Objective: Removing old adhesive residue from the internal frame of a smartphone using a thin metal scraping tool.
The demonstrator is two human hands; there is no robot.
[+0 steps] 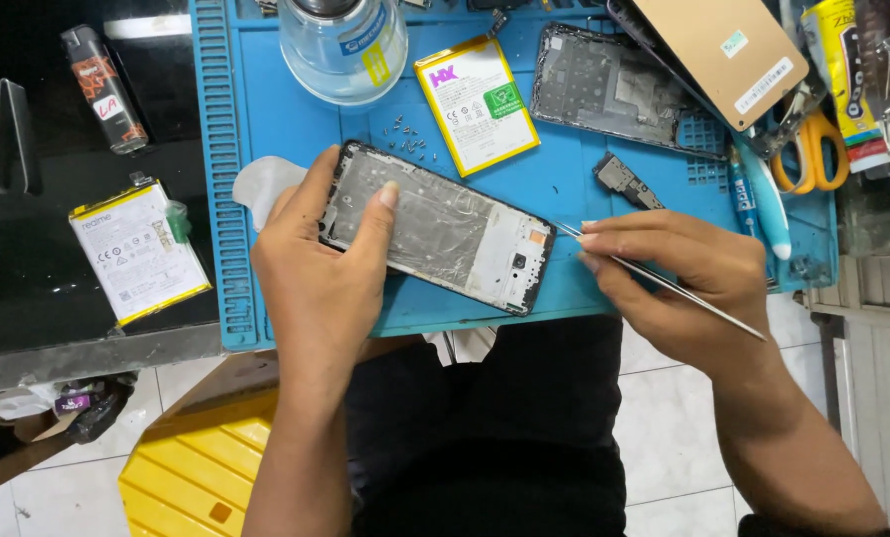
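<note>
My left hand (320, 268) grips the left end of an opened phone frame (455, 234) that lies tilted on the blue work mat (266, 119), thumb pressed on its bare inner plate. My right hand (679, 273) holds thin metal tweezers (664, 283), their tips pointing at the mat just right of the phone frame. Several tiny screws (410, 139) lie on the mat above the phone. A small black part (626, 181) rests on the mat above my right hand.
A white and yellow battery (477, 102), a clear bottle (343, 45), a second phone frame (614, 89) and a tan back cover (718, 50) lie at the mat's far side. Scissors (813, 149) are right. Another battery (138, 251) and a lighter (104, 89) sit left on the dark table.
</note>
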